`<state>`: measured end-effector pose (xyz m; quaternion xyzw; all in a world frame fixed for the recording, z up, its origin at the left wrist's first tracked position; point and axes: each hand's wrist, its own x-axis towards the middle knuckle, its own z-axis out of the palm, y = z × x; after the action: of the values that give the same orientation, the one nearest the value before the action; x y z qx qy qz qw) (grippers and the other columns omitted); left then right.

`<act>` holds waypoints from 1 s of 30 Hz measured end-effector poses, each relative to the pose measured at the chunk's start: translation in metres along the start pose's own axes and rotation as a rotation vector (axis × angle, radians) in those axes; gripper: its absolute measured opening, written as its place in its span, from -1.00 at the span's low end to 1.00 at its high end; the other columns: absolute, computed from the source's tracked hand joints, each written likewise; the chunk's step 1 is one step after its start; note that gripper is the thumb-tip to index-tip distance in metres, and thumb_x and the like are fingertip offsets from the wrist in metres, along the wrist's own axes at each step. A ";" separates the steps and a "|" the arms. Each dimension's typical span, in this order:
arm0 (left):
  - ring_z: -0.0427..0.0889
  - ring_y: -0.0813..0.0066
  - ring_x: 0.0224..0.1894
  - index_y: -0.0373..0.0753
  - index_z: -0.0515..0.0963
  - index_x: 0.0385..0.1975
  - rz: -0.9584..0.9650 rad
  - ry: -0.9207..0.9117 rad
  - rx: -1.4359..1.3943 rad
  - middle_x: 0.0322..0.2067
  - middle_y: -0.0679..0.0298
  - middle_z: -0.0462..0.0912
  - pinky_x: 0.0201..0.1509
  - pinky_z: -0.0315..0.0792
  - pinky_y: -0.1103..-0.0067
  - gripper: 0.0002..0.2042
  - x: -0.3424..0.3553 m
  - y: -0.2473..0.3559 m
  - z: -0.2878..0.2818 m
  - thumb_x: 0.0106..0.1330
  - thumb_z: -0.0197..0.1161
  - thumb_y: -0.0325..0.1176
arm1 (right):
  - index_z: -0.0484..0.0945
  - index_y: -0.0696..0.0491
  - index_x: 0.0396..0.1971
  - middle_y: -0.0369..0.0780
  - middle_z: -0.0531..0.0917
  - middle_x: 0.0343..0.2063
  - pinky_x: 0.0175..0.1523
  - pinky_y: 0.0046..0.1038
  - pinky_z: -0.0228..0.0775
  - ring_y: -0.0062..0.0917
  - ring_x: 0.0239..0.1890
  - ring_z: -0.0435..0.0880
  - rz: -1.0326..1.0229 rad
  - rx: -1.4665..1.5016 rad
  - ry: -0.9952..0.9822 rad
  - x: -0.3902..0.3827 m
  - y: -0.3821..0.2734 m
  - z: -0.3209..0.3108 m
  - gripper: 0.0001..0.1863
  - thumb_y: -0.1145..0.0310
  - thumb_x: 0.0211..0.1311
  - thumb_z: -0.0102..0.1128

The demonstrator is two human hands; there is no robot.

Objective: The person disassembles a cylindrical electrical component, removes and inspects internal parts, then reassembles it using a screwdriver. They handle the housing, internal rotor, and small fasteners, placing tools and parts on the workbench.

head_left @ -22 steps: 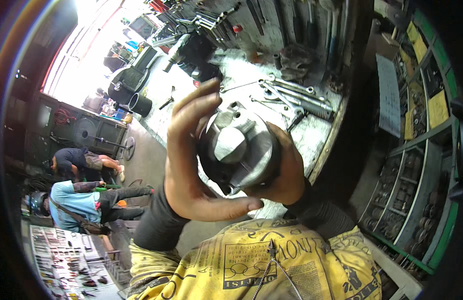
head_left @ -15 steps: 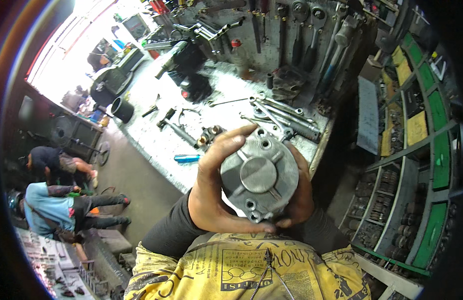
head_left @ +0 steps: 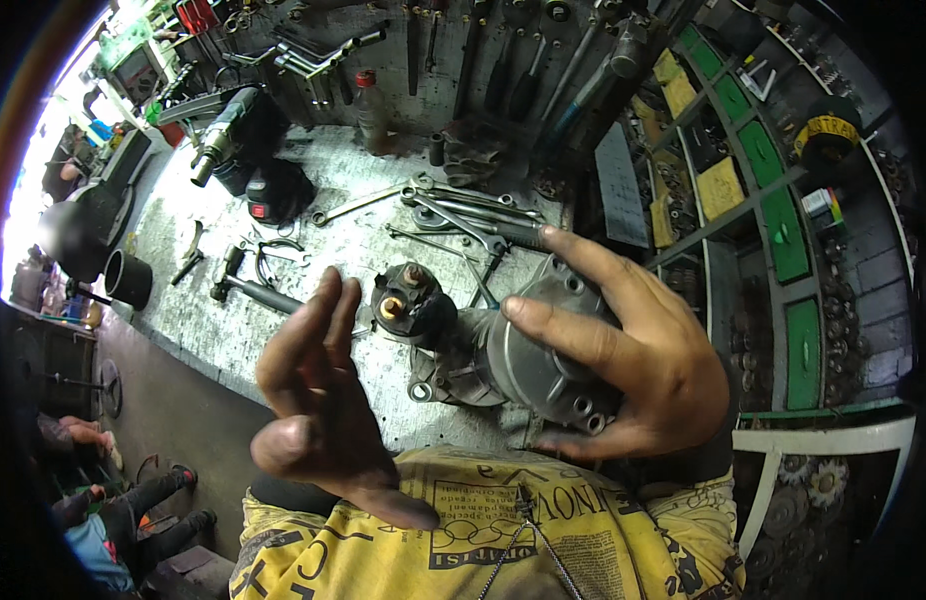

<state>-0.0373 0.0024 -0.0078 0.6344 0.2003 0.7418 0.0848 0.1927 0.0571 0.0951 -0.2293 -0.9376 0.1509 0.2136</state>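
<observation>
A grey metal starter motor lies on its side near the front edge of the workbench. Its smaller cylinder, with copper terminals, points toward the bench's middle. My right hand grips the round end housing, with fingers over the top and the thumb low by the near side. My left hand is held in the air left of the motor, palm turned toward it. Its fingers and thumb are apart and it touches nothing.
Several wrenches lie behind the motor; a ratchet-like tool and pliers lie left. A cordless power tool and a bottle stand farther back. Green-edged parts shelves line the right. A person is at lower left.
Both hands held the starter motor up, end face upward. Now it lies tipped over on the bench, farther forward in view; my left hand has let go and moved left.
</observation>
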 end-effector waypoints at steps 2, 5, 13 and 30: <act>0.17 -0.27 0.35 -0.02 0.21 0.27 -0.003 0.024 -0.038 0.30 -0.18 0.15 0.32 0.18 -0.10 -0.20 -0.009 -0.003 -0.020 0.09 0.37 0.20 | 0.53 -0.02 0.13 0.21 0.39 0.16 0.10 -0.14 0.42 -0.01 0.09 0.54 -0.034 0.003 -0.001 0.004 0.001 0.000 -0.06 0.17 -0.51 0.63; 0.21 -0.19 0.34 -0.06 0.22 0.26 -0.074 0.008 -0.074 0.26 -0.17 0.19 0.29 0.24 0.00 -0.23 -0.025 -0.004 -0.041 0.12 0.37 0.16 | 0.45 -0.03 0.19 0.20 0.33 0.21 0.16 -0.08 0.41 -0.03 0.17 0.48 -0.149 0.221 0.281 0.004 0.003 0.002 -0.14 0.01 -0.23 0.52; 0.33 -0.01 0.23 -0.12 0.27 0.15 -0.164 0.016 -0.020 0.16 -0.07 0.28 0.21 0.32 0.18 -0.37 -0.051 0.002 -0.046 0.21 0.27 0.12 | 0.13 -0.08 0.39 0.13 0.31 0.24 -0.06 0.02 0.53 0.25 0.10 0.43 -0.109 1.726 1.026 -0.022 -0.008 0.020 -0.04 -0.30 0.01 0.05; 0.33 0.02 0.24 -0.18 0.24 0.12 -0.308 -0.052 -0.005 0.15 -0.06 0.27 0.26 0.28 0.19 -0.47 -0.064 0.018 -0.037 0.19 0.29 -0.23 | 0.02 0.02 0.42 0.16 0.37 0.18 -0.04 0.06 0.56 0.19 0.00 0.54 0.141 1.216 1.102 -0.052 -0.021 0.032 -0.03 -0.24 0.10 0.03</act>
<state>-0.0591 -0.0450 -0.0626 0.6151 0.2909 0.7038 0.2043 0.2122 0.0072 0.0586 -0.1730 -0.4365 0.5111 0.7200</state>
